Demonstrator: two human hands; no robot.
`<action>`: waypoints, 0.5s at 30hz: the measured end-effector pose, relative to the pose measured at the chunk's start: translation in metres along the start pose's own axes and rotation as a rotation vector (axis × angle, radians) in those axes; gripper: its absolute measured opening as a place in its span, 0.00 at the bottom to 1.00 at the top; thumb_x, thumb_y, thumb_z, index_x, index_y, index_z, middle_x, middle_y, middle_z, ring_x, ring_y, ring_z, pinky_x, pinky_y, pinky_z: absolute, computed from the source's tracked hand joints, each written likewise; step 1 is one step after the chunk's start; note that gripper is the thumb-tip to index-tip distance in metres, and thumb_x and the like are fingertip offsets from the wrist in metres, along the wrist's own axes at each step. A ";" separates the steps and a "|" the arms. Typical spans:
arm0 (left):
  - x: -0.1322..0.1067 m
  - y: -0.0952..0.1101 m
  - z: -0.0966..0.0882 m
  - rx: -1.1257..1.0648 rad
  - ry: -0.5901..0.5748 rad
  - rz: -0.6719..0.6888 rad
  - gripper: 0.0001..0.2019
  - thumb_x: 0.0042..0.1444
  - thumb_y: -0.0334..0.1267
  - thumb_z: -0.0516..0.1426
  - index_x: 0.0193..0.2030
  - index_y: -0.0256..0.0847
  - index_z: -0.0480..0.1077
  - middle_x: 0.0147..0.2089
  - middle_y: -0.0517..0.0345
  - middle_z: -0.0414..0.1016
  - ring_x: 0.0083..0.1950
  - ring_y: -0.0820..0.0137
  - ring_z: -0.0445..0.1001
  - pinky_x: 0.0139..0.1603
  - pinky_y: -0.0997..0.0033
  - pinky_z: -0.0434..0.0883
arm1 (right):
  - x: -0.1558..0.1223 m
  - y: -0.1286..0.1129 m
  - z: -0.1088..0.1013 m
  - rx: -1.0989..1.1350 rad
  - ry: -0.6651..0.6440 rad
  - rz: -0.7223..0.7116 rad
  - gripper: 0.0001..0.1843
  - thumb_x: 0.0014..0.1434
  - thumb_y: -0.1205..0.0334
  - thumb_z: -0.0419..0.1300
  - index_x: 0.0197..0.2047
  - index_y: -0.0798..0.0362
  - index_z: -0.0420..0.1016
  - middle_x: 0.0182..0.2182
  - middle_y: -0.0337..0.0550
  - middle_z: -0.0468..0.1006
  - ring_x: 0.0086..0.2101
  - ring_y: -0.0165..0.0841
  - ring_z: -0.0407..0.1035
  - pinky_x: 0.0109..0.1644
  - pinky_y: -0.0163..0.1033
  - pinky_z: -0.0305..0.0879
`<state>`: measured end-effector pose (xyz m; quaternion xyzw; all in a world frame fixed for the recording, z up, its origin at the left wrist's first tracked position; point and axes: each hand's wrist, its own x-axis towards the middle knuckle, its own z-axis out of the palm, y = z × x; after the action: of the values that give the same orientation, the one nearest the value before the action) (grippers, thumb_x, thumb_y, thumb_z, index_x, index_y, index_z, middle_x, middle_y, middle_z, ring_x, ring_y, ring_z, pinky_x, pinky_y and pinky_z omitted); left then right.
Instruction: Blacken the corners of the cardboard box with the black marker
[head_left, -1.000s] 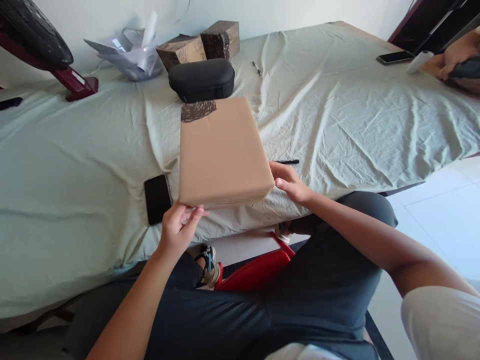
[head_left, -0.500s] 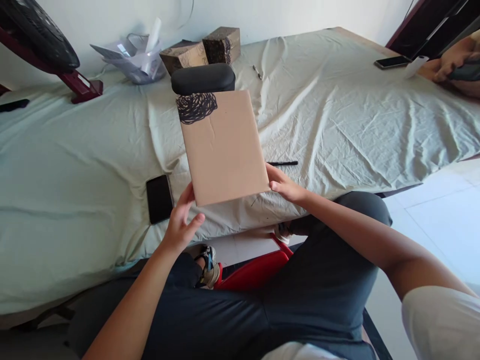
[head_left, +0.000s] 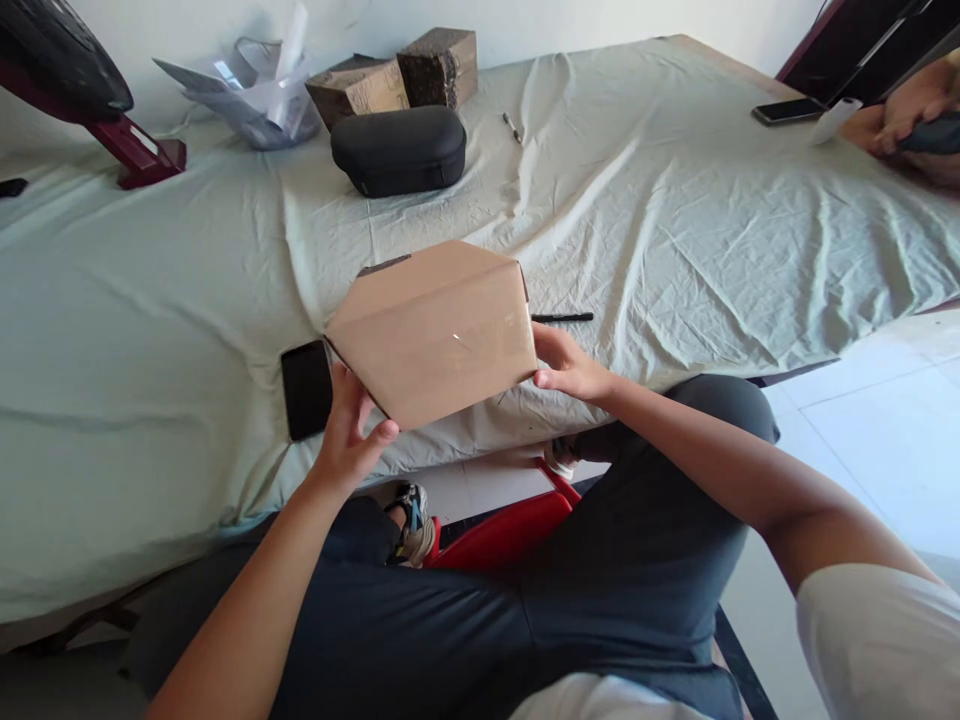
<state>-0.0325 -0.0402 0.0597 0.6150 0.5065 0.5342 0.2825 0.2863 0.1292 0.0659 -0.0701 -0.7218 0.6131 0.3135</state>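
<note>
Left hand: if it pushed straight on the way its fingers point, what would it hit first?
The left hand touches the brown wrapped parcel, so that comes first; the black phone lies just beside its line, probably lower.

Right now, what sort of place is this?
Probably a room in a home: a bed-like surface under a wrinkled pale green sheet, a fan, white floor tiles. The left hand and right hand hold a brown-paper parcel.

Forearms forward, left hand (head_left: 349, 436) and right hand (head_left: 570, 368) palms inward, each in a fingertip grip.
</note>
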 end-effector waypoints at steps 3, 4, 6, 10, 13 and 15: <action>0.003 0.002 -0.002 0.006 0.050 0.001 0.44 0.59 0.74 0.65 0.76 0.54 0.70 0.72 0.43 0.68 0.79 0.45 0.67 0.79 0.43 0.70 | -0.001 0.000 -0.002 -0.061 0.013 -0.031 0.54 0.63 0.26 0.70 0.80 0.52 0.68 0.41 0.43 0.86 0.39 0.37 0.79 0.50 0.43 0.76; 0.003 0.002 -0.002 0.006 0.071 0.004 0.44 0.59 0.76 0.64 0.75 0.54 0.71 0.71 0.43 0.69 0.77 0.45 0.69 0.79 0.44 0.71 | -0.002 0.000 -0.003 -0.077 0.022 -0.042 0.53 0.63 0.25 0.70 0.78 0.52 0.70 0.38 0.41 0.85 0.37 0.37 0.78 0.49 0.42 0.76; 0.002 0.001 0.000 0.003 0.115 0.000 0.46 0.57 0.79 0.62 0.75 0.53 0.72 0.68 0.43 0.72 0.73 0.46 0.73 0.76 0.45 0.74 | -0.002 -0.001 -0.004 -0.102 0.031 -0.050 0.52 0.63 0.24 0.69 0.76 0.52 0.74 0.35 0.39 0.83 0.36 0.36 0.77 0.48 0.42 0.75; -0.001 0.000 0.003 -0.012 0.163 -0.048 0.48 0.57 0.80 0.62 0.75 0.52 0.71 0.68 0.43 0.74 0.72 0.48 0.74 0.72 0.49 0.77 | -0.004 -0.001 -0.006 -0.110 0.041 -0.041 0.53 0.63 0.23 0.67 0.77 0.52 0.74 0.42 0.45 0.87 0.41 0.38 0.80 0.54 0.45 0.75; 0.000 0.001 -0.002 -0.122 0.202 -0.060 0.44 0.56 0.79 0.63 0.71 0.54 0.73 0.68 0.46 0.76 0.73 0.49 0.74 0.70 0.51 0.78 | -0.005 0.000 -0.005 -0.089 0.045 -0.028 0.56 0.64 0.23 0.66 0.83 0.49 0.65 0.55 0.51 0.87 0.52 0.43 0.81 0.61 0.48 0.75; 0.003 0.001 -0.006 -0.174 0.206 -0.117 0.40 0.59 0.80 0.60 0.67 0.56 0.76 0.64 0.47 0.81 0.69 0.50 0.78 0.62 0.52 0.83 | -0.005 -0.001 -0.005 -0.092 0.046 -0.042 0.59 0.65 0.24 0.67 0.86 0.44 0.56 0.65 0.52 0.82 0.62 0.48 0.78 0.67 0.51 0.73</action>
<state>-0.0385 -0.0386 0.0635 0.4996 0.5195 0.6190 0.3120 0.2930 0.1304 0.0652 -0.0832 -0.7432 0.5707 0.3390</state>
